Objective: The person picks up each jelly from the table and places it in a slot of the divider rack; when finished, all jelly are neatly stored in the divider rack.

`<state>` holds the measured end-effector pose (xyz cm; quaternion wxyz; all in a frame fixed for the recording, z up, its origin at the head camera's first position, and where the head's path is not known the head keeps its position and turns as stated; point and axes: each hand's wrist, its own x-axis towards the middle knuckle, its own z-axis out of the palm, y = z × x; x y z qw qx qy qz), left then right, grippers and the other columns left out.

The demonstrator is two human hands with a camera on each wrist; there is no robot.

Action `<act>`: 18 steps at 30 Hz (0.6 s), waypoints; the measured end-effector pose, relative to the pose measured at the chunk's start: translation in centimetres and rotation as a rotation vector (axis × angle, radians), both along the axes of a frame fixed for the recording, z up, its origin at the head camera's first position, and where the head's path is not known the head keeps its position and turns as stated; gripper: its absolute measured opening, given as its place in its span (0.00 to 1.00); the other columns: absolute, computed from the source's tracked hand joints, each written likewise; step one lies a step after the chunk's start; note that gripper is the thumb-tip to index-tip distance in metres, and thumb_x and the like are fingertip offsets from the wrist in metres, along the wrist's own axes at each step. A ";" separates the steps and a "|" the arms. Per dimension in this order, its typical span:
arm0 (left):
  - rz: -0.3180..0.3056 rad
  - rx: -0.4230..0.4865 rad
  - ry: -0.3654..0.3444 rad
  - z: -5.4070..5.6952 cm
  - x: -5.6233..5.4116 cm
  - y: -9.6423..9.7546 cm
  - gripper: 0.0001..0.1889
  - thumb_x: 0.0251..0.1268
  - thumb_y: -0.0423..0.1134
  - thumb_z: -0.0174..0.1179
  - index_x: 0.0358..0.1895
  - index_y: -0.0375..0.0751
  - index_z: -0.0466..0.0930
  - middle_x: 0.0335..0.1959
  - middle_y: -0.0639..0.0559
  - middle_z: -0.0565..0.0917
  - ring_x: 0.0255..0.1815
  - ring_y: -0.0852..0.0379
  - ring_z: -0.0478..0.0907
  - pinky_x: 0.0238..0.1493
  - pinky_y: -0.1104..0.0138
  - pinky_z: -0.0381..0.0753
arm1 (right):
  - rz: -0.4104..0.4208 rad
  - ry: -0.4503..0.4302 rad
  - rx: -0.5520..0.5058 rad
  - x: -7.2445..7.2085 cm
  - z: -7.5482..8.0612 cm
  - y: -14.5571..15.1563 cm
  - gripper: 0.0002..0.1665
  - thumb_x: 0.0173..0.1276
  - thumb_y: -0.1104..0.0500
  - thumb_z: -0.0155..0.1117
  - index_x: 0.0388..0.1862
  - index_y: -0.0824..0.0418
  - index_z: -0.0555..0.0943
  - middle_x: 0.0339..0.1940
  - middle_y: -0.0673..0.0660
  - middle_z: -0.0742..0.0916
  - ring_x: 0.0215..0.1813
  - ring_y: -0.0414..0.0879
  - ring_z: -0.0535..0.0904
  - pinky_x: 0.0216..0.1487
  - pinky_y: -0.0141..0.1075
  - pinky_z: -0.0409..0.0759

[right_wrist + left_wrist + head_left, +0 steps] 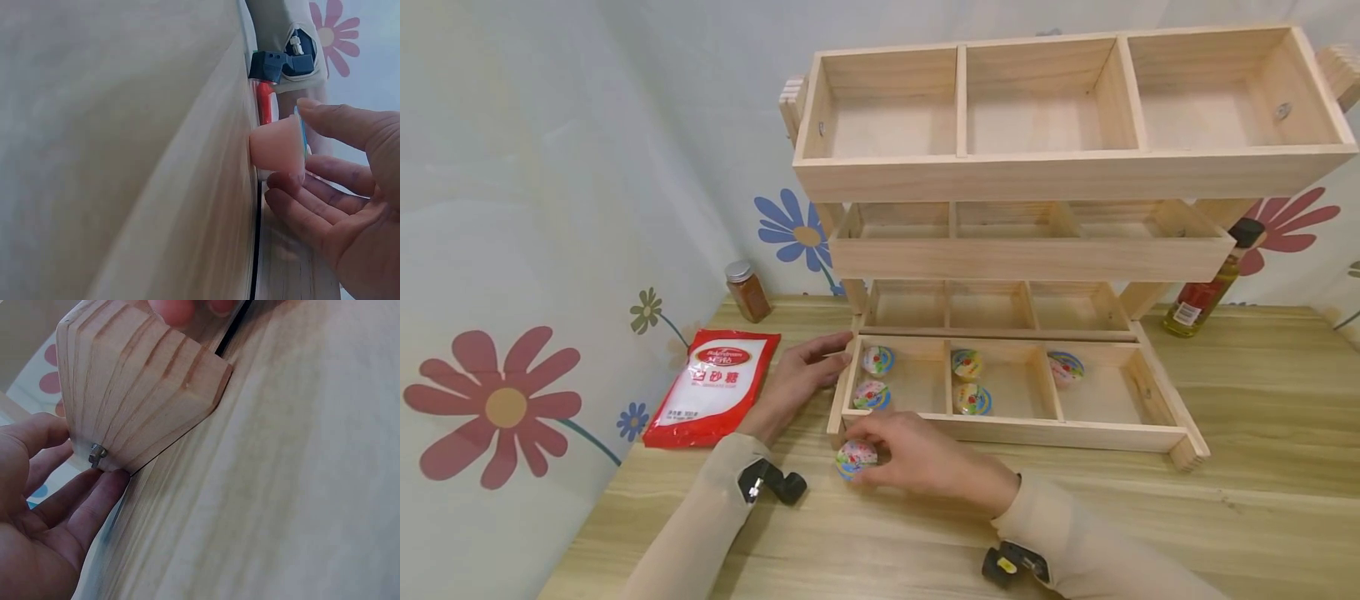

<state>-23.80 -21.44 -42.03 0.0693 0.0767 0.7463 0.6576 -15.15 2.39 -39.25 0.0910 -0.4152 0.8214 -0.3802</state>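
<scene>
In the head view my right hand point(917, 454) holds a jelly cup point(856, 459) in front of the rack's lower left corner. From the right wrist, the pink cup point(278, 147) has its lid edge against my thumb and its side near the fingertips; its base is at the table surface. My left hand point(796, 382) rests its fingers against the left end of the wooden rack point(880, 421), beside a small metal bolt point(96, 454). More jelly cups lie in the bottom tray: two in the left compartment, two in the middle, one cup point(1065, 367) in the right.
Left of the rack lie a red and white sugar bag point(713, 387) and a spice jar point(748, 292). A dark-capped bottle point(1213, 279) stands behind the rack's right side. The upper tiers point(1067, 175) overhang the back of the bottom tray.
</scene>
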 end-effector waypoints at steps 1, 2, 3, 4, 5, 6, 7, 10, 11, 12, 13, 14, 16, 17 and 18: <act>0.001 0.000 0.000 0.0 0.0 0.0 0.24 0.78 0.38 0.64 0.73 0.41 0.78 0.71 0.44 0.79 0.67 0.47 0.79 0.60 0.61 0.85 | 0.000 0.006 0.003 0.0 0.0 -0.1 0.25 0.67 0.57 0.80 0.60 0.63 0.85 0.56 0.56 0.89 0.55 0.42 0.84 0.59 0.35 0.83; 0.002 0.000 0.000 0.0 0.0 0.0 0.24 0.78 0.38 0.64 0.73 0.41 0.78 0.71 0.44 0.79 0.67 0.47 0.79 0.60 0.61 0.85 | 0.000 0.014 0.005 0.1 0.0 -0.1 0.25 0.67 0.58 0.80 0.60 0.63 0.85 0.56 0.56 0.89 0.55 0.42 0.83 0.59 0.35 0.83; 0.003 -0.001 0.000 0.0 0.0 0.0 0.24 0.78 0.38 0.64 0.73 0.41 0.78 0.71 0.44 0.79 0.67 0.47 0.79 0.60 0.61 0.85 | -0.001 0.021 0.008 0.1 -0.1 -0.2 0.25 0.67 0.58 0.81 0.60 0.63 0.85 0.56 0.56 0.89 0.55 0.42 0.83 0.59 0.35 0.82; 0.002 -0.003 0.000 0.0 0.0 0.0 0.24 0.78 0.38 0.64 0.73 0.41 0.78 0.71 0.44 0.79 0.67 0.46 0.79 0.60 0.61 0.85 | -0.001 0.026 0.008 0.1 -0.1 -0.3 0.25 0.67 0.58 0.81 0.60 0.63 0.85 0.57 0.56 0.89 0.55 0.42 0.83 0.59 0.35 0.82; 0.003 -0.005 0.000 0.0 0.0 0.0 0.24 0.78 0.38 0.64 0.73 0.41 0.78 0.71 0.44 0.79 0.67 0.46 0.79 0.60 0.61 0.85 | -0.003 0.029 0.010 0.1 -0.1 -0.3 0.25 0.67 0.58 0.81 0.60 0.64 0.85 0.57 0.56 0.89 0.56 0.42 0.83 0.60 0.35 0.82; 0.003 -0.008 0.001 0.0 0.0 0.0 0.24 0.78 0.38 0.64 0.73 0.41 0.78 0.71 0.44 0.79 0.67 0.47 0.79 0.60 0.61 0.85 | -0.004 0.029 0.011 0.2 -0.1 -0.4 0.25 0.66 0.58 0.81 0.60 0.64 0.85 0.57 0.56 0.89 0.56 0.42 0.83 0.60 0.35 0.82; 0.004 -0.010 0.000 0.0 0.0 0.1 0.24 0.78 0.39 0.64 0.73 0.41 0.78 0.71 0.44 0.79 0.67 0.47 0.79 0.60 0.60 0.85 | -0.004 0.028 0.011 0.2 -0.1 -0.4 0.26 0.66 0.58 0.81 0.60 0.64 0.85 0.57 0.56 0.89 0.56 0.42 0.83 0.61 0.36 0.82; 0.005 -0.015 -0.001 0.0 0.0 0.1 0.24 0.78 0.39 0.64 0.73 0.42 0.78 0.71 0.44 0.79 0.67 0.47 0.79 0.60 0.60 0.85 | -0.009 0.024 0.018 0.2 -0.1 -0.5 0.26 0.66 0.58 0.81 0.61 0.64 0.85 0.57 0.56 0.89 0.57 0.42 0.83 0.61 0.36 0.81; 0.007 -0.014 -0.002 0.0 0.0 0.1 0.24 0.78 0.39 0.65 0.73 0.41 0.79 0.71 0.44 0.79 0.67 0.47 0.79 0.60 0.60 0.85 | -0.012 0.022 0.020 0.2 -0.1 -0.5 0.26 0.66 0.57 0.81 0.60 0.64 0.85 0.57 0.56 0.89 0.56 0.42 0.83 0.61 0.36 0.82; 0.008 -0.014 -0.003 0.0 0.0 0.1 0.24 0.78 0.39 0.65 0.73 0.41 0.79 0.71 0.44 0.79 0.67 0.47 0.79 0.60 0.60 0.85 | -0.014 0.021 0.022 0.2 -0.1 -0.5 0.26 0.66 0.57 0.82 0.60 0.64 0.85 0.57 0.55 0.89 0.56 0.41 0.83 0.61 0.36 0.82; 0.009 -0.013 -0.003 0.0 0.0 0.1 0.24 0.78 0.39 0.65 0.73 0.41 0.79 0.71 0.44 0.79 0.67 0.47 0.79 0.60 0.60 0.85 | -0.014 0.022 0.022 0.2 -0.2 -0.6 0.26 0.66 0.57 0.82 0.60 0.64 0.85 0.56 0.55 0.89 0.56 0.41 0.83 0.61 0.36 0.82; 0.010 -0.012 -0.004 0.0 0.0 0.1 0.24 0.78 0.39 0.65 0.73 0.41 0.79 0.71 0.44 0.79 0.67 0.47 0.79 0.60 0.61 0.85 | -0.015 0.022 0.023 0.2 -0.2 -0.6 0.26 0.66 0.57 0.82 0.60 0.64 0.85 0.56 0.55 0.89 0.55 0.41 0.83 0.60 0.35 0.82; 0.013 -0.010 -0.004 0.0 0.0 0.1 0.24 0.78 0.39 0.65 0.73 0.41 0.79 0.71 0.44 0.79 0.67 0.47 0.80 0.60 0.61 0.85 | -0.014 0.026 0.018 0.2 -0.2 -0.6 0.26 0.65 0.58 0.82 0.60 0.64 0.85 0.55 0.55 0.89 0.54 0.40 0.83 0.59 0.35 0.82; 0.015 -0.009 -0.005 0.0 0.0 0.1 0.24 0.77 0.38 0.65 0.73 0.41 0.79 0.71 0.44 0.79 0.66 0.48 0.80 0.60 0.61 0.85 | -0.014 0.029 0.014 0.2 -0.2 -0.5 0.26 0.65 0.58 0.82 0.59 0.64 0.85 0.55 0.55 0.89 0.53 0.40 0.83 0.59 0.35 0.82; 0.018 -0.010 -0.006 0.0 0.0 0.1 0.24 0.77 0.38 0.65 0.73 0.41 0.79 0.70 0.44 0.80 0.66 0.48 0.80 0.59 0.62 0.86 | -0.014 0.031 0.009 0.3 -0.2 -0.5 0.26 0.65 0.58 0.82 0.59 0.64 0.85 0.54 0.54 0.89 0.53 0.40 0.83 0.58 0.35 0.82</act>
